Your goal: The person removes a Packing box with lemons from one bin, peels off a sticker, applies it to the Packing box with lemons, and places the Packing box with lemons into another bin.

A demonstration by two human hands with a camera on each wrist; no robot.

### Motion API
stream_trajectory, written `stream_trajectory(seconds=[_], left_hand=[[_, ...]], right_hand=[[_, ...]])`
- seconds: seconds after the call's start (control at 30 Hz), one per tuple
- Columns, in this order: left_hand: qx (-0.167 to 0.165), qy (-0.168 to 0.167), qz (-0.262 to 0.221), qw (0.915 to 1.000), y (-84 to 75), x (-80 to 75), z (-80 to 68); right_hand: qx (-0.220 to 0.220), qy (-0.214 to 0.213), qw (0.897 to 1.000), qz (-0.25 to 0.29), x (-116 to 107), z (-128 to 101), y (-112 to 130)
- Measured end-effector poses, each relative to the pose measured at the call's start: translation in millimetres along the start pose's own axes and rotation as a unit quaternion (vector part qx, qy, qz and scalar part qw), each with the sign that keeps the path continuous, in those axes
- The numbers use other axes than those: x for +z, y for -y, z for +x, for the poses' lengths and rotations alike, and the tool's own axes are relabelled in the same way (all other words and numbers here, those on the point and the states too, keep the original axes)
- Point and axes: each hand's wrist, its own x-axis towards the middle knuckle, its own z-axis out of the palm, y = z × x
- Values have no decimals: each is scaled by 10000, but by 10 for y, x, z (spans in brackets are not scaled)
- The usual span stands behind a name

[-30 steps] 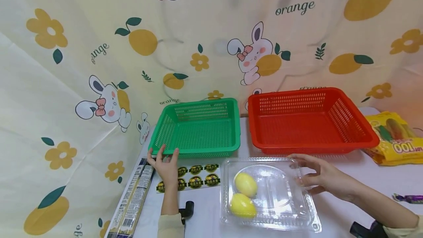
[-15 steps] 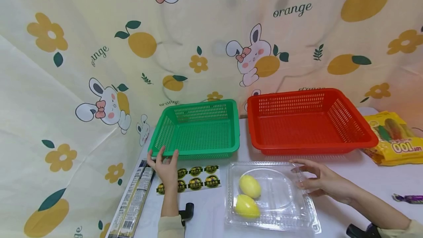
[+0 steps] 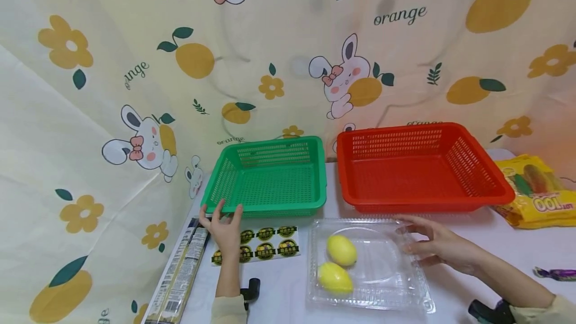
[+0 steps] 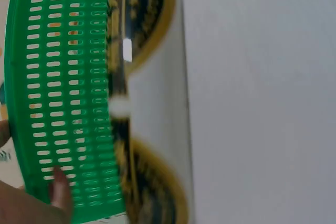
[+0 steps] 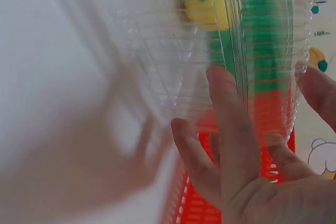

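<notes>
Your right hand has its fingers spread against the far right corner of the clear clamshell box, which lies shut at the surface's near edge with two lemons inside. Your left hand, fingers straight, touches the green basket near its front-left corner. You seem to be positioning the box; next likely calls for a firm grip on its rim.

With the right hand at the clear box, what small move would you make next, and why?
Probably lift the lid: the right hand touches the far right corner of the closed clear box, two lemons lie inside, and both baskets stand empty behind.
</notes>
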Motion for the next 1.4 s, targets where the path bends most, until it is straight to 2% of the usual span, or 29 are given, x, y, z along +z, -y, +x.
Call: stream_trajectory(seconds=[0.1, 0.2, 0.3, 0.37, 0.43, 0.5, 0.57, 0.63, 0.7, 0.77, 0.87, 1.07, 1.2, 1.3, 1.4], left_hand=[[85, 197, 641, 9977, -61, -96, -9], [141, 305, 1139, 9929, -161, -259, -44], [-16, 234, 1601, 9868, -239, -464, -105], [-221, 304, 1960, 9799, -269, -596, -147], [-438, 651, 2456, 9662, -279, -715, -176], [-557, 1155, 3063, 9433, -279, -813, -188], [-527, 1626, 3647, 9153, -263, -873, -187], [-470, 1879, 4092, 8916, -234, -908, -174], [-437, 1980, 4342, 8777, -207, -920, -158], [-436, 2014, 4460, 8710, -182, -924, -142], [-504, 2105, 4454, 8688, -165, -925, -124], [-934, 2035, 4082, 8850, -154, -939, -107], [-971, 2022, 4015, 8880, -153, -956, -93], [-1032, 2094, 3981, 8871, -157, -964, -84], [-1133, 2119, 3718, 8966, -175, -968, -86]], right_hand=[[98, 51, 9999, -105, 23, -6, 21], [137, -52, 9996, -242, 23, -30, 38], [40, -265, 9990, -368, -13, -79, 56], [-55, -401, 9982, -435, -50, -119, 69], [-91, -473, 9979, -430, -89, -149, 76], [-138, -450, 9981, -388, -121, -165, 81], [-230, -360, 9986, -302, -147, -176, 85], [-364, -251, 9988, -226, -160, -180, 90], [-440, -198, 9987, -170, -162, -182, 97], [-498, -193, 9984, -177, -157, -185, 106], [-504, -282, 9981, -212, -155, -202, 123], [-584, -298, 9978, -73, -182, -247, 129], [-653, -259, 9975, 10, -202, -268, 107], [-574, -370, 9976, 76, -209, -279, 86], [-480, -478, 9976, 164, -209, -292, 67]])
